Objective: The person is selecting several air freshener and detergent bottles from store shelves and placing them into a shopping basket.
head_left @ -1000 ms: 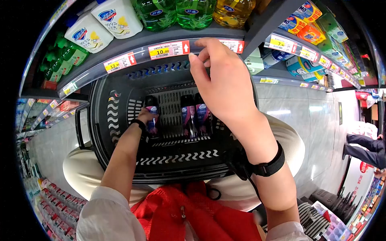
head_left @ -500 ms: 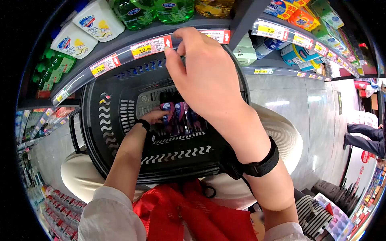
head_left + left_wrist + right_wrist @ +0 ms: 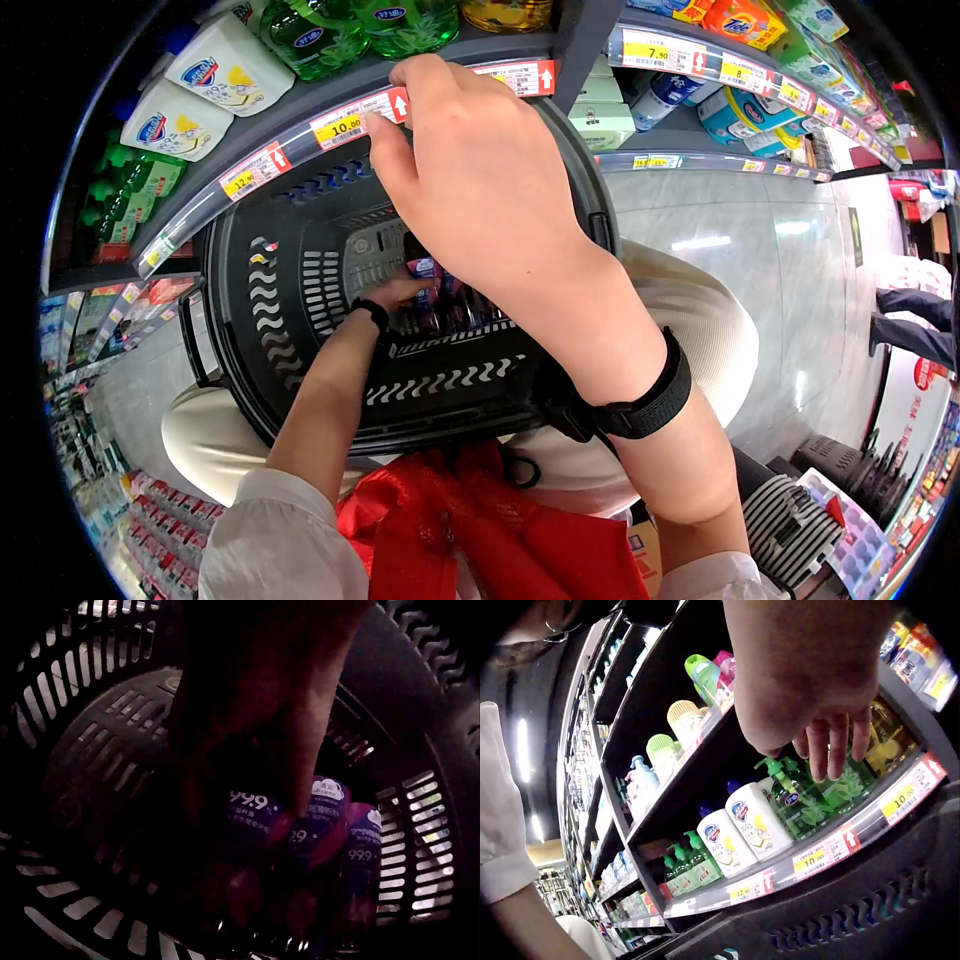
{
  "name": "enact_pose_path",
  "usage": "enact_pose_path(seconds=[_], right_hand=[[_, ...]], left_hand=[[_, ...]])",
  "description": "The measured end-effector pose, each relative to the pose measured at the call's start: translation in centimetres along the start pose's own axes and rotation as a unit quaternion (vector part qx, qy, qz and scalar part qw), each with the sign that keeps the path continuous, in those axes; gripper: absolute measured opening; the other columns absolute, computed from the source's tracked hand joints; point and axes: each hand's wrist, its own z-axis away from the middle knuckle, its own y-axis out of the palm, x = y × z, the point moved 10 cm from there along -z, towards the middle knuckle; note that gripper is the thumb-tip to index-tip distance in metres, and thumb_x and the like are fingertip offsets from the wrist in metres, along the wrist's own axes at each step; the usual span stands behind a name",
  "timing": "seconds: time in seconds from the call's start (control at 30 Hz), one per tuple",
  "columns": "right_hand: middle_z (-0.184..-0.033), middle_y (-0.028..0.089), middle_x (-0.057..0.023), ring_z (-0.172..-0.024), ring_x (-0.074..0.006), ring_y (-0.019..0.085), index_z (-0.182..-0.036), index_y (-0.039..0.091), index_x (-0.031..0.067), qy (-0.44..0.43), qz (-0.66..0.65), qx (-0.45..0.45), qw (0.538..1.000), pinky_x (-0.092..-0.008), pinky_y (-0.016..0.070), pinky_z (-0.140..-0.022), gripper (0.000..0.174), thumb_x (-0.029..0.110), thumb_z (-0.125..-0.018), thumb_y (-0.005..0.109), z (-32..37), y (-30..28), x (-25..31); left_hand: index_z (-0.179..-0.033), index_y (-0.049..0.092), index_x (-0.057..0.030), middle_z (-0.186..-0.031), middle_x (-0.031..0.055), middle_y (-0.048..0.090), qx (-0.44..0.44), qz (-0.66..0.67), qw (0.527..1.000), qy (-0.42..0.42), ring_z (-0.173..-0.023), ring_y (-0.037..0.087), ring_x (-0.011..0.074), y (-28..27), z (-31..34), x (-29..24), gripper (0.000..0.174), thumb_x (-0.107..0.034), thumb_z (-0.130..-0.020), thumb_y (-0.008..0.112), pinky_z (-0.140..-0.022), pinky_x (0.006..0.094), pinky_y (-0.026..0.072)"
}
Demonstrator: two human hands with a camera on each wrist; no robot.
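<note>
Inside the black shopping basket [image 3: 285,215], my left hand [image 3: 395,291] grips a dark bottle with a purple label [image 3: 249,814]. Two matching bottles stand side by side against it, a middle bottle [image 3: 324,814] and an outer bottle [image 3: 361,859]; my thumb lies between the held one and the middle one. The left wrist view is dark, so the fingers on the far side are hidden. My right hand [image 3: 490,170] hovers over the basket near the shelf edge, fingers loosely bent and holding nothing. It covers part of the bottles in the head view.
The shelf edge with price tags [image 3: 340,127] runs just beyond the basket. On it stand white soap bottles [image 3: 235,65], green pump bottles [image 3: 315,38] and an amber bottle [image 3: 505,12]. A person's legs [image 3: 912,325] show at the far right, across the tiled floor [image 3: 720,215].
My left hand has brought its bottle rightward, from apart to beside the other two. The right hand has shifted left in view, still holding nothing.
</note>
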Motion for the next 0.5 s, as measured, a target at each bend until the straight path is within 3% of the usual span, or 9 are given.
enact_pose_path(seconds=[0.07, 0.2, 0.3, 0.47, 0.5], right_hand=[[-0.072, 0.059, -0.0110, -0.070, -0.0249, 0.060, -0.077, 0.054, 0.0022, 0.002, 0.001, 0.010, 1.000, -0.0344, 0.0470, -0.063, 0.020, 0.018, -0.071, 0.065, 0.1, 0.1, 0.0], [-0.072, 0.059, -0.0109, -0.070, -0.0252, 0.060, -0.077, 0.054, 0.0023, -0.001, 0.000, 0.007, 1.000, -0.0345, 0.0470, -0.063, 0.020, 0.019, -0.072, 0.064, 0.2, 0.2, 0.0], [-0.072, 0.059, -0.0108, -0.070, -0.0255, 0.060, -0.077, 0.054, 0.0026, -0.004, 0.003, 0.009, 1.000, -0.0346, 0.0470, -0.063, 0.020, 0.018, -0.072, 0.065, 0.3, 0.2, 0.0], [-0.073, 0.058, -0.0113, -0.071, -0.0266, 0.060, -0.080, 0.053, 0.0022, -0.022, 0.010, 0.015, 1.000, -0.0358, 0.0472, -0.063, 0.020, 0.017, -0.072, 0.065, 0.3, 0.1, 0.6], [-0.073, 0.058, -0.0115, -0.072, -0.0272, 0.060, -0.081, 0.053, 0.0022, -0.009, -0.003, 0.021, 1.000, -0.0365, 0.0473, -0.063, 0.021, 0.017, -0.072, 0.065, 0.3, 0.1, 0.5]], left_hand=[[-0.131, 0.036, -0.0023, -0.125, 0.0155, 0.049, 0.036, -0.034, 0.998, 0.034, -0.110, 0.050, 0.0286, 0.4, 1.4, -2.0, 0.082, -0.043, -0.070, 0.074, -0.082, 0.0428, 0.0469], [-0.129, 0.038, -0.0025, -0.121, 0.0160, 0.052, 0.054, -0.043, 0.996, 0.051, -0.105, 0.053, 0.0293, 0.9, -1.8, -0.5, 0.082, -0.045, -0.069, 0.075, -0.078, 0.0415, 0.0490], [-0.127, 0.043, -0.0025, -0.121, 0.0149, 0.053, 0.028, -0.102, 0.994, -0.009, -0.107, 0.053, 0.0273, 0.4, -1.5, -0.2, 0.077, -0.044, -0.069, 0.075, -0.082, 0.0407, 0.0475], [-0.126, 0.044, -0.0027, -0.123, 0.0145, 0.052, 0.042, -0.148, 0.986, 0.070, -0.108, 0.053, 0.0264, 0.2, -1.7, -1.6, 0.076, -0.043, -0.070, 0.074, -0.085, 0.0396, 0.0463], [-0.126, 0.045, -0.0027, -0.123, 0.0144, 0.052, 0.043, -0.173, 0.977, 0.117, -0.109, 0.052, 0.0262, 0.2, -1.3, -2.7, 0.075, -0.043, -0.070, 0.074, -0.086, 0.0394, 0.0460]])
